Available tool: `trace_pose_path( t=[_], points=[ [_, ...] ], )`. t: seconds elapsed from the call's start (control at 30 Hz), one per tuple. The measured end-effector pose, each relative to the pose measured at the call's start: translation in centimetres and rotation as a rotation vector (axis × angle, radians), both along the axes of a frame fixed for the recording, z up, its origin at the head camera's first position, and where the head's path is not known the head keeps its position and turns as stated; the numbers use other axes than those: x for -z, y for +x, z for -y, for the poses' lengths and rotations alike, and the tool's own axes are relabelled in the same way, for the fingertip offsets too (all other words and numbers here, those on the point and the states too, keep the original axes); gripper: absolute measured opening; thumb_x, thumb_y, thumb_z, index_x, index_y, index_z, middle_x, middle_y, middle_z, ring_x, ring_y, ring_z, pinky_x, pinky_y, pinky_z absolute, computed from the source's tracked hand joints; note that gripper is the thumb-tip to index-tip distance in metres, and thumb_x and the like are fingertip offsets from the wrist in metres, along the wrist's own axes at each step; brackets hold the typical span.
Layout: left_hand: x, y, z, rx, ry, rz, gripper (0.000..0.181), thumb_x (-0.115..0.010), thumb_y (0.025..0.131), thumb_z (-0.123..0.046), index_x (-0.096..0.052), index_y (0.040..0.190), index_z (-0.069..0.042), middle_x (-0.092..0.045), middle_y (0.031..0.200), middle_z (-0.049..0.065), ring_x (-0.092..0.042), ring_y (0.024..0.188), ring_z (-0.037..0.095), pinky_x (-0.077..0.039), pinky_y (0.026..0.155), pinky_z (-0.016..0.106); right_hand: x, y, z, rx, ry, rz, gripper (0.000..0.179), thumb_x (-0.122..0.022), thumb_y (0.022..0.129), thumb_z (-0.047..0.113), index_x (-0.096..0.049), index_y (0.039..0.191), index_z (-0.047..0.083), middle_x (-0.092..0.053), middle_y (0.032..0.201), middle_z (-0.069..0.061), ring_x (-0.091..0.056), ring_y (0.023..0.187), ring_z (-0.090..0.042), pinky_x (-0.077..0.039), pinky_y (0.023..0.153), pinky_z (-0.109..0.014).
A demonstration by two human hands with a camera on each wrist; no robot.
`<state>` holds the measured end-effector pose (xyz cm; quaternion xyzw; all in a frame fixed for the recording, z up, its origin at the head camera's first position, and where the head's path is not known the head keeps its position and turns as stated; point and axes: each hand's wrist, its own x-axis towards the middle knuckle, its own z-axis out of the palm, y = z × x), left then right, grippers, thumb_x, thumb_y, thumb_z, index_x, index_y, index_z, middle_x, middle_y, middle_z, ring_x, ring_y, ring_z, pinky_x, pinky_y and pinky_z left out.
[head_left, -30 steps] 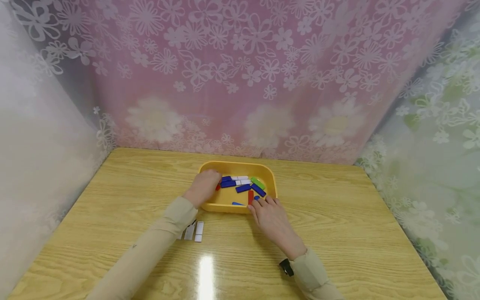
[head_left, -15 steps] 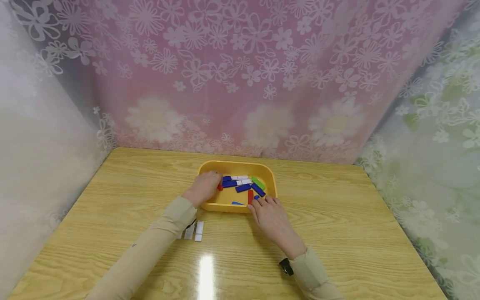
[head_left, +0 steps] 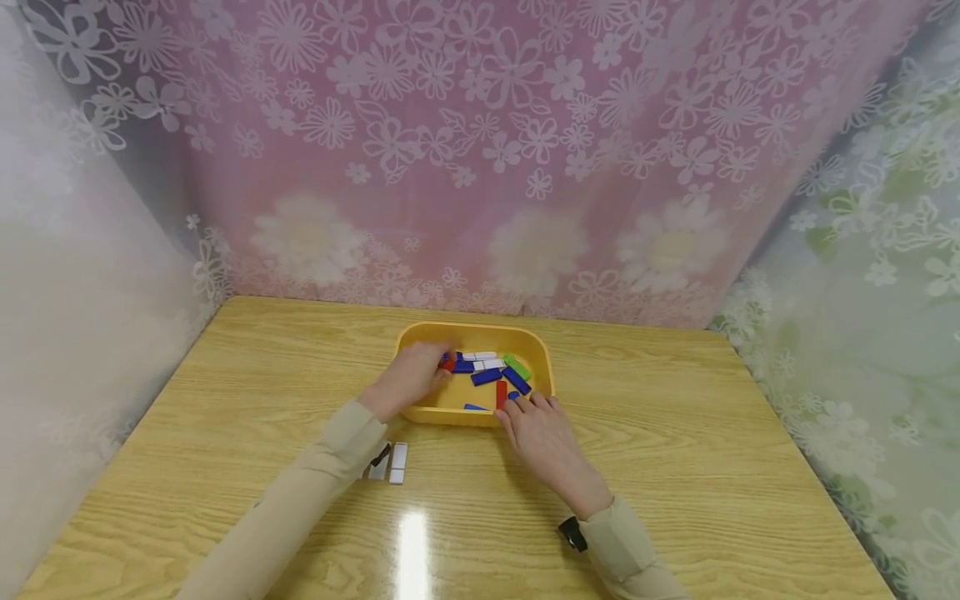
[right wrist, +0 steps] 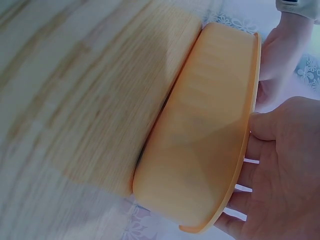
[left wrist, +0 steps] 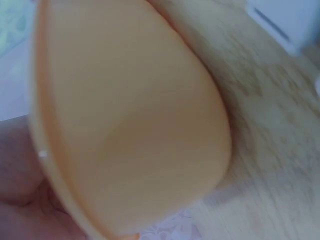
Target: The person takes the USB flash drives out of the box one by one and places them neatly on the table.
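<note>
Left hand (head_left: 407, 375): pinches a red block (head_left: 448, 365) inside the tray (head_left: 450, 416). Right hand (head_left: 546, 440): grips the tray's near rim. White blocks (head_left: 398, 463): lie on the surface (head_left: 675, 433).

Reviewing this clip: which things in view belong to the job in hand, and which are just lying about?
Part of the job, judging by the hands:
left hand, pinching a red oblong piece
right hand, gripping the yellow tray
blue pieces, white pieces and green piece inside it
probably the white pieces outside, too

Just there:
wood-grain table
floral curtain
black wrist device
</note>
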<state>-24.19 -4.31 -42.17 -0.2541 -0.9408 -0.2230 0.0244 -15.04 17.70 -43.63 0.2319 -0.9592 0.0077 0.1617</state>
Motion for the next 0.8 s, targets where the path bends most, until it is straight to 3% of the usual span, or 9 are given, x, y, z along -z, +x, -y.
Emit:
trace_pose_path(
  t=[0.27,0.4,0.5,0.8],
  points=[
    [-1.0,1.0,0.7,-0.026,0.080,-0.014,0.017,-0.074,0.093,-0.007,-0.068,0.109,-0.005,-0.073,0.094,0.007,-0.064,0.075,0.016,-0.053,0.069,0.032,0.0,0.0,0.0,-0.006,-0.004,-0.014,0.026,-0.056,0.105,0.029,-0.070,0.097,0.009,-0.069,0.087,-0.005,-0.056,0.079,-0.027,-0.046,0.076,-0.040],
    [-1.3,1.8,1.1,-0.041,0.132,0.000,0.016,-0.072,0.094,-0.008,-0.068,0.109,-0.004,-0.070,0.085,0.004,-0.055,0.064,0.014,-0.046,0.060,0.028,0.1,0.0,0.0,-0.005,-0.002,-0.008,0.026,-0.055,0.105,0.029,-0.070,0.097,0.009,-0.069,0.086,-0.005,-0.056,0.079,-0.027,-0.046,0.076,-0.040],
    [-1.7,2.5,1.3,-0.045,0.184,0.012,0.016,-0.072,0.094,-0.008,-0.067,0.109,-0.004,-0.070,0.083,0.004,-0.056,0.063,0.012,-0.044,0.057,0.025,0.1,0.0,0.0,-0.007,-0.004,-0.011,0.026,-0.056,0.105,0.029,-0.070,0.096,0.009,-0.068,0.085,-0.004,-0.056,0.079,-0.027,-0.046,0.076,-0.041],
    [-2.7,5.1,2.0,-0.062,0.259,0.046,0.017,-0.072,0.095,-0.014,-0.067,0.110,-0.009,-0.073,0.087,0.001,-0.066,0.072,0.011,-0.051,0.064,0.028,0.2,0.0,0.0,-0.009,-0.009,-0.025,0.025,-0.056,0.105,0.028,-0.069,0.097,0.009,-0.068,0.084,-0.004,-0.056,0.080,-0.027,-0.046,0.076,-0.040]
  ],
)
